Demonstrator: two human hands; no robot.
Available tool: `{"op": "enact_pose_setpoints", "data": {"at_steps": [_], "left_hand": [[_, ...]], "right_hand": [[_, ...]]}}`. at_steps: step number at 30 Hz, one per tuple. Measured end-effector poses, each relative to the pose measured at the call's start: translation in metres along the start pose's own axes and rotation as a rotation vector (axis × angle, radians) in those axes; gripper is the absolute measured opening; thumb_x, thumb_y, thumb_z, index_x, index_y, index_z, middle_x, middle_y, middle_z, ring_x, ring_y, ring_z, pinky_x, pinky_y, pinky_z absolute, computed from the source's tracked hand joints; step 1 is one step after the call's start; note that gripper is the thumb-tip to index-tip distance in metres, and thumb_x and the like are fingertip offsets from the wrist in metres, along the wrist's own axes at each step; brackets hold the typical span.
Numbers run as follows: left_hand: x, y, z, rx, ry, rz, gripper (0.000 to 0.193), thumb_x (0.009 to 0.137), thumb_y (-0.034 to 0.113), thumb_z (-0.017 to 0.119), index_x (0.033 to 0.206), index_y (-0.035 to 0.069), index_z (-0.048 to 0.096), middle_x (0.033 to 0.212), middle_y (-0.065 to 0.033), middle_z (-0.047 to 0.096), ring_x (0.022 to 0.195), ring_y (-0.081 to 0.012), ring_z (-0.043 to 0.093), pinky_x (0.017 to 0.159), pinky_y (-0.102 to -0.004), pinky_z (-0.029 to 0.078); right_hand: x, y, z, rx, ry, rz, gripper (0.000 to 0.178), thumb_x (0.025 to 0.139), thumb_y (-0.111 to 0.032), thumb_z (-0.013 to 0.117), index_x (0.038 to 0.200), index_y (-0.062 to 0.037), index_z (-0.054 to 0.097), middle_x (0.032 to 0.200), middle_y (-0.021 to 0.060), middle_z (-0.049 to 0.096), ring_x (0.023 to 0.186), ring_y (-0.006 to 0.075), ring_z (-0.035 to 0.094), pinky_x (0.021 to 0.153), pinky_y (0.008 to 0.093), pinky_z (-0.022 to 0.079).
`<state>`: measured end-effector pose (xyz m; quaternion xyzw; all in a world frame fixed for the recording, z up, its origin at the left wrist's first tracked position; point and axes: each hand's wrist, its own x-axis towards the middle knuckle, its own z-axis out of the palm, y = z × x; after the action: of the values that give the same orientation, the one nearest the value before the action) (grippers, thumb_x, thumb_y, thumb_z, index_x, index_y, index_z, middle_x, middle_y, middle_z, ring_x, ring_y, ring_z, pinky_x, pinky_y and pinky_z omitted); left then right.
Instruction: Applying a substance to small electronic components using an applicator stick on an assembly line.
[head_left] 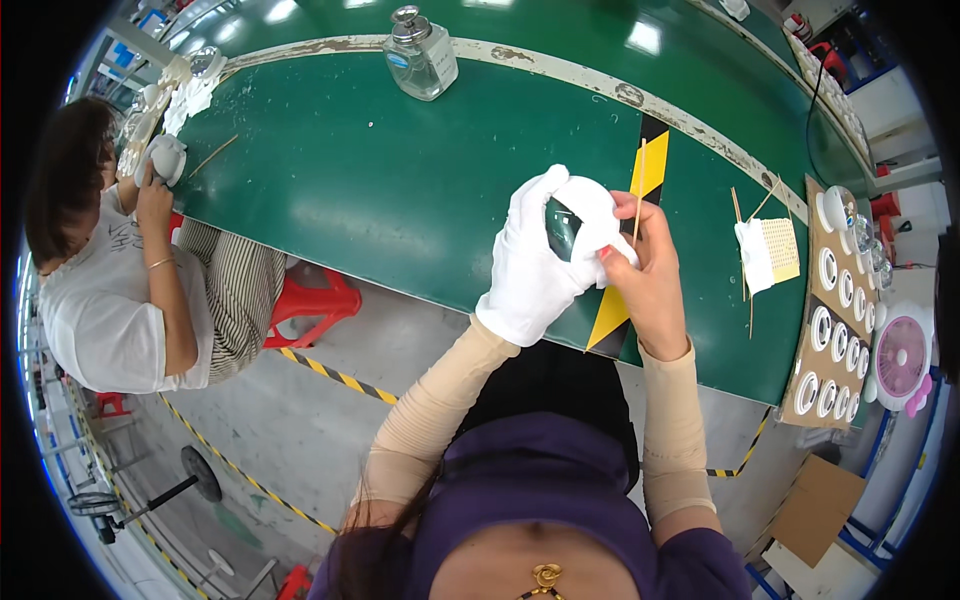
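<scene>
My left hand (525,265), in a white glove, is closed round a white round housing (590,205) with a dark, glossy clear dome (562,230) on its left side. The white glove blends with the housing, so their border is hard to make out. My bare right hand (652,265) pinches a thin wooden stick (641,185) that stands nearly upright beside the housing. Its fingertips also touch the housing's right edge, and the stick's lower end is hidden by the fingers. Both hands are raised over the table's near edge.
A clear pump bottle (420,62) stands at the far side of the green table (330,150). To the right lie a white cloth (755,255), a yellow perforated pad (782,250) and loose sticks. A board (812,385) carries several white rings. At left a co-worker (120,290) handles a white part.
</scene>
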<state>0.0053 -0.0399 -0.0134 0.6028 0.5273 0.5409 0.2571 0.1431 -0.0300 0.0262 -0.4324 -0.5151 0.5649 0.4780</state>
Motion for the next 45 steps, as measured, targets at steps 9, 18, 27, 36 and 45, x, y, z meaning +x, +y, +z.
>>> {"op": "enact_pose_setpoints", "data": {"at_steps": [9,18,27,36,45], "left_hand": [[-0.002,-0.014,0.01,-0.122,0.019,0.006,0.086,0.066,0.022,0.087,0.137,0.007,0.04,0.128,-0.0163,0.051,0.111,-0.0327,0.059,0.09,-0.0393,0.052],[0.0,-0.01,0.005,-0.082,0.014,0.035,0.085,0.067,0.022,0.087,0.136,0.007,0.041,0.129,-0.0164,0.051,0.111,-0.0332,0.059,0.089,-0.04,0.052],[-0.001,-0.013,0.008,-0.099,0.008,0.035,0.084,0.066,0.021,0.087,0.135,0.008,0.041,0.129,-0.0163,0.05,0.112,-0.0336,0.058,0.091,-0.0403,0.051],[0.003,-0.012,0.007,-0.172,0.012,0.051,0.085,0.065,0.015,0.086,0.136,0.008,0.041,0.129,-0.0165,0.05,0.109,-0.0328,0.06,0.089,-0.0392,0.053],[0.003,-0.002,0.002,-0.058,-0.042,-0.005,0.089,0.07,0.014,0.088,0.14,0.004,0.034,0.121,-0.0142,0.058,0.109,-0.0209,0.06,0.092,-0.0345,0.051]], "right_hand": [[0.022,-0.037,0.019,-0.722,-0.022,-0.044,0.033,0.082,-0.005,0.064,0.113,-0.0055,0.052,0.101,0.0051,0.064,0.087,0.017,0.064,0.074,0.0319,0.05],[0.008,-0.024,0.009,-0.426,-0.046,-0.065,0.034,0.079,-0.003,0.061,0.113,-0.0052,0.054,0.127,0.0119,0.058,0.11,0.0228,0.06,0.094,0.0329,0.045],[0.0,-0.009,-0.005,-0.206,-0.078,-0.089,0.035,0.077,0.004,0.058,0.11,-0.0049,0.05,0.136,0.0135,0.05,0.121,0.022,0.051,0.1,0.0326,0.041],[0.007,-0.01,0.002,-0.273,-0.043,-0.064,0.031,0.079,0.0,0.064,0.106,-0.0056,0.052,0.132,0.0129,0.051,0.106,0.0175,0.057,0.086,0.0289,0.049],[-0.017,0.018,-0.019,0.02,0.14,-0.089,0.017,0.089,0.0,0.066,0.102,-0.0029,0.057,0.099,0.0016,0.062,0.085,0.0066,0.058,0.075,0.021,0.045]]}}
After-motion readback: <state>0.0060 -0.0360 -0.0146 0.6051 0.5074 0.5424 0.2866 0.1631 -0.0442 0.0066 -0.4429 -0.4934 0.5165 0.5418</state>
